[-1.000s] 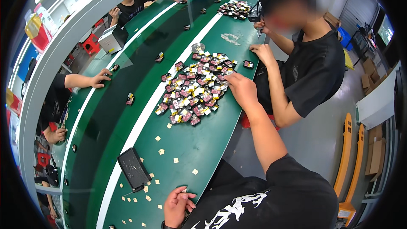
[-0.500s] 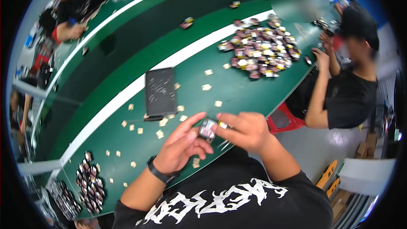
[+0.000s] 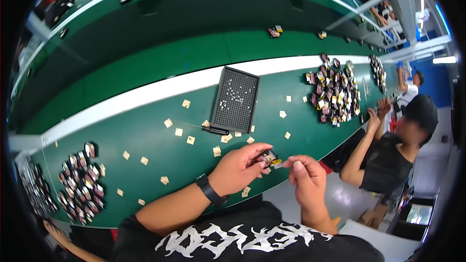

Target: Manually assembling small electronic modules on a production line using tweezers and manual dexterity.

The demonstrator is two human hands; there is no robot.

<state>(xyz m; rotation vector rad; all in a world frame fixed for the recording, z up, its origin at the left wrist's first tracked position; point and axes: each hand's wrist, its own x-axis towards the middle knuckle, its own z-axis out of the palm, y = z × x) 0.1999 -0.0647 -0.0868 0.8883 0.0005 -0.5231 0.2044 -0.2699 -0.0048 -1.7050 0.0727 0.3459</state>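
Gripping one small black-cased module (image 3: 266,157) on the near side of the perforated tray (image 3: 233,119), the left hand (image 3: 239,169) steadies it; the right hand (image 3: 307,173) is pinched narrow beside its yellow tab (image 3: 276,162), its contents unclear. That piece seems mid-work. A large heap (image 3: 335,93) lies right of the tray, a smaller heap (image 3: 81,187) well left; which is finished cannot be told.

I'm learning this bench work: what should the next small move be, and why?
Probably have the right hand pinch the yellow tab: the left hand holds the small black-and-pink module with that tab pointing toward the right hand, which is close beside it.
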